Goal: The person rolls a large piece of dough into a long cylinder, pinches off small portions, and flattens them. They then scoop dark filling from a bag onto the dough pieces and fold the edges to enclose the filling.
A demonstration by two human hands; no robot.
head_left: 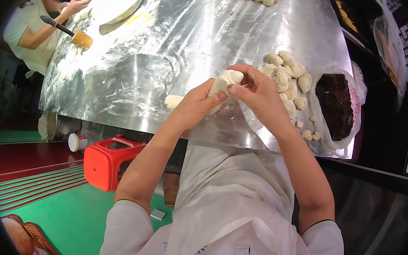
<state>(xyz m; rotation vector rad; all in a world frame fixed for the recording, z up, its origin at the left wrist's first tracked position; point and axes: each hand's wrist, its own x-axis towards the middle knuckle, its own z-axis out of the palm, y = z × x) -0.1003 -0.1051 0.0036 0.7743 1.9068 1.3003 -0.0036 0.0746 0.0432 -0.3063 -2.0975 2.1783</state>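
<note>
The foil-bright metal table (183, 33) has open, floury room in its middle, and its near edge runs just below the hands. A heap of small pale dough pieces (286, 79) and a clear plastic bag of dark filling (334, 107) crowd its right side. Above the near edge, the left hand (193, 106) is closed around a soft white dough lump (225, 80). The right hand (260, 96) pinches its top. The lump looks smooth, with folds at the crown.

Your dough (225, 81) at centre frame is pale cream, the same as the balls (290, 91) right of it. The surface (212, 31) is dull silver; the filling (334, 105) at right is dark reddish-brown. Lower left: a red stool (108, 163) and a green floor (74, 218) with pale stripes.
</note>
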